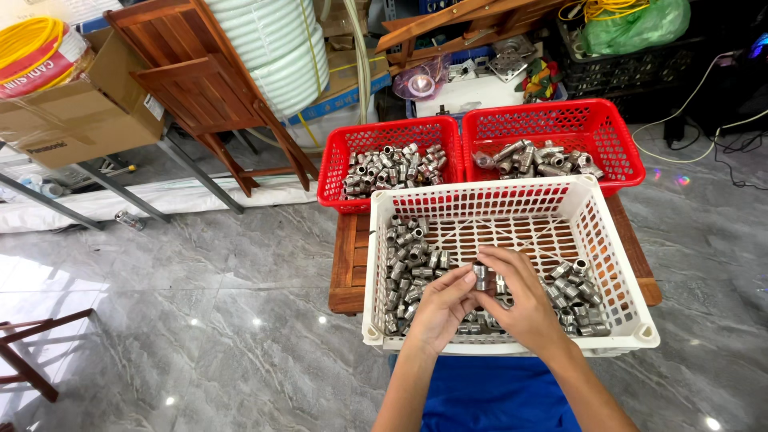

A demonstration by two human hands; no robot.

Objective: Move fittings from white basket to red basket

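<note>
On a low wooden table (349,272), before two red baskets (390,160) of metal parts, a white basket (512,264) of fittings sits under the left hand (442,308) and right hand (522,300), whose fingers together pinch one metal fitting (482,276).

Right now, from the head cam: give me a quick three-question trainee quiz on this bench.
1. True or false: both hands are on one metal fitting.
2. How many red baskets stand behind the white basket?
3. The hands work above: A) the white basket B) the floor C) a red basket.

Key: 1. True: left hand and right hand pinch it together. 2. Two: left red basket, right red basket. 3. A.
</note>
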